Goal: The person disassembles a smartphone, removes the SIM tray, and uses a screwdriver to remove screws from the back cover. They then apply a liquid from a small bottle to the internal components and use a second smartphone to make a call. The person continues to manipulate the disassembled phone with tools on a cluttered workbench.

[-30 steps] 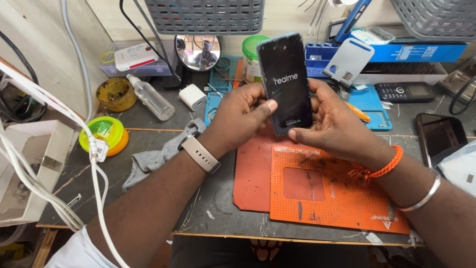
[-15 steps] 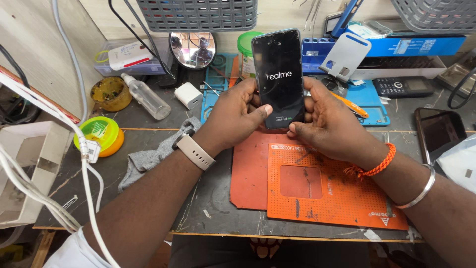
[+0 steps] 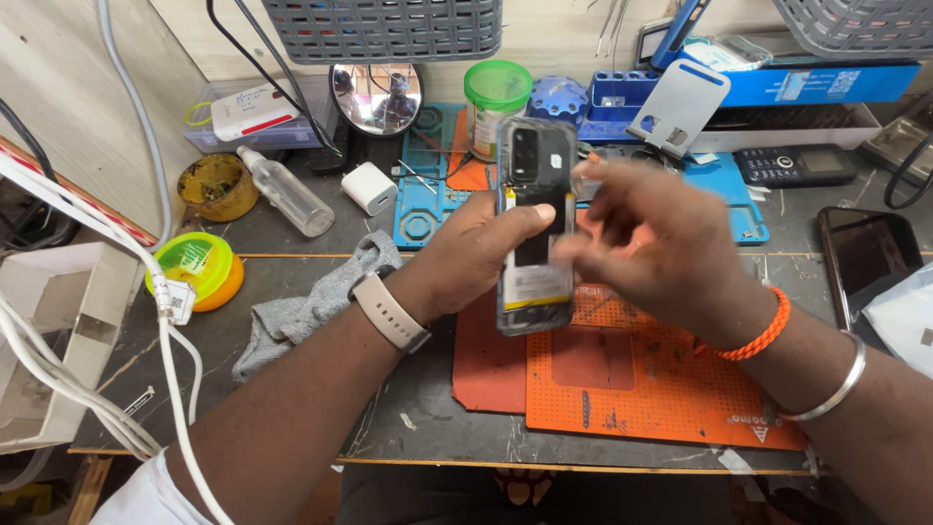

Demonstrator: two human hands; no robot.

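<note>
My left hand [image 3: 466, 258] grips a smartphone [image 3: 533, 224] upright above the bench. Its back is open toward me, showing the camera block at the top and the battery below. The fingers of my right hand [image 3: 651, 238] are blurred and pinch the phone's right edge. A pale watch band sits on my left wrist. On my right wrist are an orange cord and a metal bangle. Under both hands lies an orange perforated work mat [image 3: 622, 379].
A grey cloth [image 3: 311, 306] lies left of the mat. Behind it are a clear spray bottle [image 3: 287, 192], a white charger [image 3: 369, 187], a round mirror [image 3: 376, 97] and a green-lidded jar [image 3: 496, 102]. At the right lie a black phone [image 3: 865, 255] and a keypad phone [image 3: 792, 165]. White cables [image 3: 146, 292] hang at the left.
The phone has been turned over: its dark screen faced me before, now its open back does. My right hand has shifted from cradling it to its right edge.
</note>
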